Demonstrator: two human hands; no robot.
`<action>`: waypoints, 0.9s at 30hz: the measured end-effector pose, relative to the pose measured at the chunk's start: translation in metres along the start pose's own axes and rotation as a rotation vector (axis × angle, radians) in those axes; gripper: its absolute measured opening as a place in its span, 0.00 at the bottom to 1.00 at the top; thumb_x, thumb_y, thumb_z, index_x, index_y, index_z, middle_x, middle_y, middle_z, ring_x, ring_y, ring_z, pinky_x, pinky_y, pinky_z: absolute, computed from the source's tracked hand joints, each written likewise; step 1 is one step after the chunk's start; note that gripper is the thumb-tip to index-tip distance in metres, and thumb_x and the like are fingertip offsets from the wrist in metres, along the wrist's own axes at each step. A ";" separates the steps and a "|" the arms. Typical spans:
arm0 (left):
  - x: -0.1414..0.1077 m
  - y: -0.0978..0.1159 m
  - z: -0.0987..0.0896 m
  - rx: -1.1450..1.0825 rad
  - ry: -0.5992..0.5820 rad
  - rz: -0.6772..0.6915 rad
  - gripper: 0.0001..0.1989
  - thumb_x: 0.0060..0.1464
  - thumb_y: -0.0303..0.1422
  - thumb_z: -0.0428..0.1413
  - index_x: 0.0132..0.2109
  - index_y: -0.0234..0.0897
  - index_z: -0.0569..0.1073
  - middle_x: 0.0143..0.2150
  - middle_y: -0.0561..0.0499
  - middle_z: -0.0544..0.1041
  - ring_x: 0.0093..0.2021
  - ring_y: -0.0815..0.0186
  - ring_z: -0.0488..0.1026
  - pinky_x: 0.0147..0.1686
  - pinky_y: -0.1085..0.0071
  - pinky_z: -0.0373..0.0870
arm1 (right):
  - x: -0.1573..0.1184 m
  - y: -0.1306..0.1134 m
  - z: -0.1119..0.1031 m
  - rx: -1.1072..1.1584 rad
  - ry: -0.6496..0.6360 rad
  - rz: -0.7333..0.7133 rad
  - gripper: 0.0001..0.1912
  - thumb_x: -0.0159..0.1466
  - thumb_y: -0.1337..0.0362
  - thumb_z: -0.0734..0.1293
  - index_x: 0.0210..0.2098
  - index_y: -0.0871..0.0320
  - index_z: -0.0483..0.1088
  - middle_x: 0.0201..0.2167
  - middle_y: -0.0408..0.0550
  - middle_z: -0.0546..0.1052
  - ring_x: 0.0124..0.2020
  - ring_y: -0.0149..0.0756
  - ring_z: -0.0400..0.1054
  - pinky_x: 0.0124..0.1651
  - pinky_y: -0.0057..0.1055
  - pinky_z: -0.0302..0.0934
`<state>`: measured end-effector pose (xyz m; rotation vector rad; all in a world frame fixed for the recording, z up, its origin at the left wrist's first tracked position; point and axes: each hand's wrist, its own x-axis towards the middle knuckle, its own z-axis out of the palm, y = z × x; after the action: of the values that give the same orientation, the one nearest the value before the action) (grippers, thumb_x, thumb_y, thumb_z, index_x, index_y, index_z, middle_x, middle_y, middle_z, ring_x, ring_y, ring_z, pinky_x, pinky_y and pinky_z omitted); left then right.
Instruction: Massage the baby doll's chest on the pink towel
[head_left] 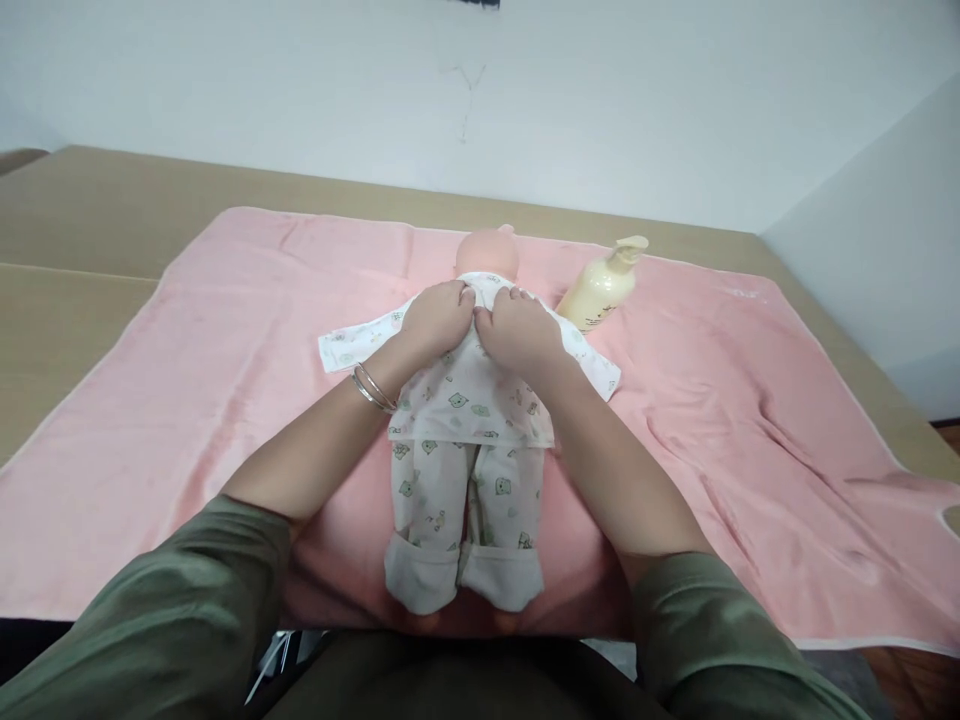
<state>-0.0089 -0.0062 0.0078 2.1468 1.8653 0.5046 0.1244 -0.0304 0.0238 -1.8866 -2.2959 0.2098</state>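
Observation:
A baby doll (486,252) lies stretched out with its head at the far end. It wears a white printed shirt (465,405) with the sleeves spread to both sides, and matching trousers (435,490) with turned-up cuffs. My left hand (441,318) is closed on the shirt's upper chest, just below the neck. Close beside it, my right hand (517,328) grips the same cloth with curled fingers. The fingertips and the fabric between them are partly hidden. Right of the doll, a cream pump bottle (596,292) leans at an angle.
Under the doll a pink towel (247,400) covers much of the wooden table (135,190), with wrinkles on the right side. A white wall (300,100) stands behind the table. The table's near edge lies close to my body.

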 end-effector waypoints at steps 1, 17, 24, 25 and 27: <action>-0.004 0.004 0.000 0.035 0.007 0.011 0.21 0.69 0.33 0.40 0.48 0.35 0.78 0.50 0.37 0.83 0.50 0.52 0.79 0.51 0.59 0.73 | 0.006 0.005 0.001 0.015 0.005 -0.007 0.29 0.77 0.58 0.54 0.63 0.76 0.67 0.66 0.74 0.70 0.69 0.60 0.64 0.71 0.49 0.58; 0.009 -0.011 0.009 -0.212 0.077 0.028 0.16 0.66 0.35 0.44 0.41 0.37 0.76 0.45 0.42 0.82 0.46 0.55 0.77 0.49 0.60 0.73 | -0.009 -0.007 0.002 -0.110 0.045 0.036 0.29 0.77 0.57 0.51 0.58 0.78 0.69 0.53 0.76 0.77 0.59 0.61 0.72 0.65 0.49 0.60; -0.007 0.005 0.026 0.053 0.170 0.094 0.20 0.67 0.31 0.42 0.53 0.30 0.76 0.55 0.32 0.81 0.58 0.48 0.76 0.62 0.51 0.70 | 0.014 0.018 -0.001 0.071 0.005 0.042 0.27 0.76 0.55 0.53 0.56 0.68 0.74 0.55 0.67 0.79 0.58 0.57 0.73 0.62 0.45 0.64; -0.013 0.009 0.029 0.085 0.184 0.117 0.20 0.67 0.30 0.43 0.56 0.27 0.74 0.58 0.29 0.79 0.62 0.46 0.75 0.65 0.50 0.68 | 0.018 0.024 -0.001 0.107 -0.010 0.054 0.27 0.76 0.54 0.53 0.54 0.66 0.76 0.54 0.66 0.80 0.56 0.56 0.74 0.59 0.45 0.65; -0.024 0.017 0.032 0.119 0.199 0.154 0.23 0.65 0.28 0.44 0.62 0.22 0.71 0.65 0.25 0.74 0.69 0.45 0.69 0.69 0.49 0.63 | 0.025 0.032 -0.001 0.160 -0.043 0.076 0.28 0.75 0.52 0.53 0.51 0.65 0.77 0.52 0.65 0.81 0.53 0.55 0.76 0.55 0.43 0.67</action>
<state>0.0174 -0.0309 -0.0167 2.4115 1.8810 0.6775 0.1510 0.0003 0.0193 -1.9069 -2.1635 0.4338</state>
